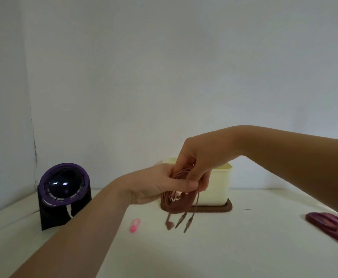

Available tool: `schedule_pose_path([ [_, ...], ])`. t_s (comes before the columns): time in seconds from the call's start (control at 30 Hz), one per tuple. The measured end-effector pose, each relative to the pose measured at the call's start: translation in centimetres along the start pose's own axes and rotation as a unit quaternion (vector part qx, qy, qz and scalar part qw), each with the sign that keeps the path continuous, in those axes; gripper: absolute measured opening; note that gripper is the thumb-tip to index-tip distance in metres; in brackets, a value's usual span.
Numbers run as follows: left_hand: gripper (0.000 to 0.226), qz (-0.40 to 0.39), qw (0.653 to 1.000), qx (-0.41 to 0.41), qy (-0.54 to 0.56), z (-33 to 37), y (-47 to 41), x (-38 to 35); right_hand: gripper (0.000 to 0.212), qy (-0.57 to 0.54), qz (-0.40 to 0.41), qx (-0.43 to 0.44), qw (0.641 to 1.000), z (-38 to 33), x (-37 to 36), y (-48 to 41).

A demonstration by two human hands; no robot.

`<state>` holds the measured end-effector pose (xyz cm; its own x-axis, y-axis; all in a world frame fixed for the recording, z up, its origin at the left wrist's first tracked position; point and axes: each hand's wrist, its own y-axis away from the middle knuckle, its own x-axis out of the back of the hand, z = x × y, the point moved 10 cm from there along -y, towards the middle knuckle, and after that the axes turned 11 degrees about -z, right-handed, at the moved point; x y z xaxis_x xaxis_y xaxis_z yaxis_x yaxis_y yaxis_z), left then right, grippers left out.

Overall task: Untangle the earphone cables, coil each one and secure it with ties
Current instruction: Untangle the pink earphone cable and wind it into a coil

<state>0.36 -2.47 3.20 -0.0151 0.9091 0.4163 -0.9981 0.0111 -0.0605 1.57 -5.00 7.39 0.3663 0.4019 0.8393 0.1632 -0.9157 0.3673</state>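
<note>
The bundle of thin, dusty-pink earphone cables (pixel 176 205) is held in the air just before the cream plastic box (pixel 218 183), above the white table (pixel 224 247), its loops gripped under the thumb of the left hand (pixel 160 183) and pinched from above by the curled fingers of the right hand (pixel 200 157). It is judged light, limp and easily snagged, so it is best taken by the gathered loops, not the dangling ends. Two metal jack plugs (pixel 188 224) are counted, suggesting two cables, and one pink silicone tie (pixel 134 225) is seen lying on the table.

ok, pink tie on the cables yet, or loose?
Loose: tie lies on the table, apart from the cables held by left hand and right hand.
</note>
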Motion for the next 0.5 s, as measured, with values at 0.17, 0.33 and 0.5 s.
schedule_pose_path([
  [0.17,0.048,-0.083,0.975,-0.035,0.203,-2.3,-1.0,-2.6,0.02,0.027,-0.021,0.001,0.999,-0.3,-0.4,0.1],
  [0.33,0.049,-0.103,0.966,-0.019,0.235,-3.8,-1.3,-4.0,0.024,0.011,-0.037,-0.005,0.999,0.8,-1.0,-0.3],
  [0.5,0.039,-0.051,0.976,-0.007,0.211,-4.7,-0.8,-3.0,0.029,0.004,-0.026,0.0,1.0,1.9,-0.9,-0.5],
])
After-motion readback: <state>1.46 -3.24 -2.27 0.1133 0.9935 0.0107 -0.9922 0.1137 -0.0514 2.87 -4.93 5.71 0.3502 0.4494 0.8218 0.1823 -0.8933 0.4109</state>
